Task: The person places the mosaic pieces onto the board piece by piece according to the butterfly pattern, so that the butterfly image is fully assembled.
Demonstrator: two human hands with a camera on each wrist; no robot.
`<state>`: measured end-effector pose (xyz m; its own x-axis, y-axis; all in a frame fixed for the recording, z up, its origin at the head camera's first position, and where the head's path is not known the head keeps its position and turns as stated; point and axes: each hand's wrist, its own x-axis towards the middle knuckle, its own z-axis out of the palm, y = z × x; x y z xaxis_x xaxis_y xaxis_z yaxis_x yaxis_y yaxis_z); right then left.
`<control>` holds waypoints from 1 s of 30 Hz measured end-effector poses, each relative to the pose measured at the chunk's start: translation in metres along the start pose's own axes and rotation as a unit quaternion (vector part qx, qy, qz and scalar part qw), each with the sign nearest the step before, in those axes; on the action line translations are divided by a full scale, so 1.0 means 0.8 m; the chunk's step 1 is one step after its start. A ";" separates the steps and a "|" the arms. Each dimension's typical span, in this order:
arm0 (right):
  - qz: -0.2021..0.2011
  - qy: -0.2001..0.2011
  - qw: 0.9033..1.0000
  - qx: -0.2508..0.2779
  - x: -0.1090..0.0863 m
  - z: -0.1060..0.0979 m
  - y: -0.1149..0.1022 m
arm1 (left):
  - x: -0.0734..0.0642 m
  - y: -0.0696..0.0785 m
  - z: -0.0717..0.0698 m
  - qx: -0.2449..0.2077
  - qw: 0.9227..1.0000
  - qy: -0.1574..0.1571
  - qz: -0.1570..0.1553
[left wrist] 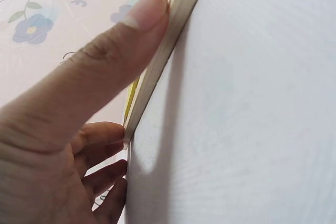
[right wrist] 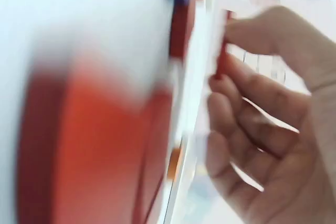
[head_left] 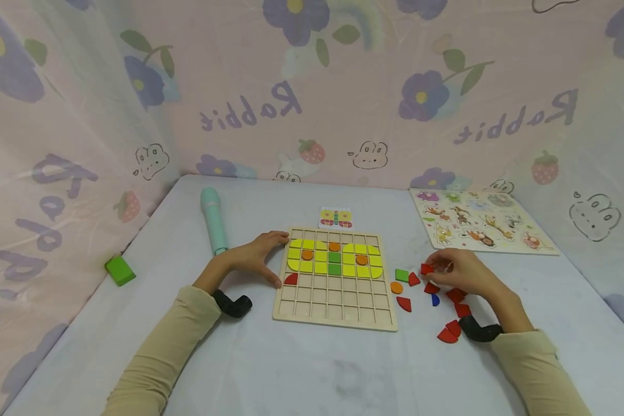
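Note:
A wooden grid board [head_left: 338, 297] lies on the table with yellow, orange and green pieces in its upper rows and one red quarter-round piece [head_left: 291, 279] at its left side. My left hand [head_left: 252, 257] spans the board's upper left edge; in the left wrist view the thumb [left wrist: 121, 40] touches the rim, with the other fingers near the corner. To the right of the board, my right hand [head_left: 463, 271] pinches a small red square piece [head_left: 427, 269] between thumb and fingers, above the loose pieces. That red piece [right wrist: 224, 48] appears edge-on in the right wrist view.
Loose red pieces [head_left: 463, 311], a green square [head_left: 401, 275], an orange disc [head_left: 397, 287] and a blue piece [head_left: 435, 300] lie right of the board. Behind it is a butterfly pattern card [head_left: 335, 218]. An animal puzzle board [head_left: 478, 222], mint-green cylinder [head_left: 214, 222] and green block [head_left: 119, 270] lie farther out.

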<state>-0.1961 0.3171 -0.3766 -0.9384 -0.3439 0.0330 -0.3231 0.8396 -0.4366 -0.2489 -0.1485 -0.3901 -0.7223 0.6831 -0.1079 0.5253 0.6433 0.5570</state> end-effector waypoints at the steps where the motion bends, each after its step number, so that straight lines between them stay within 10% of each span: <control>1: -0.004 0.007 1.000 0.004 0.003 0.003 -0.008 | 0.000 0.000 0.000 0.000 1.000 0.000 -0.001; 18: -0.135 0.020 0.990 0.035 0.079 0.073 -0.212 | 0.001 0.000 0.000 -0.009 1.000 0.001 0.001; 30: -0.161 -0.032 0.986 0.025 0.102 0.114 -0.238 | 0.003 -0.004 0.000 -0.001 1.000 -0.001 0.008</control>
<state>-0.1998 0.0908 -0.3731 -0.7784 -0.6160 0.1213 -0.5946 0.6612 -0.4574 -0.2525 -0.1488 -0.3918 -0.7122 0.6948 -0.1006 0.5363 0.6309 0.5606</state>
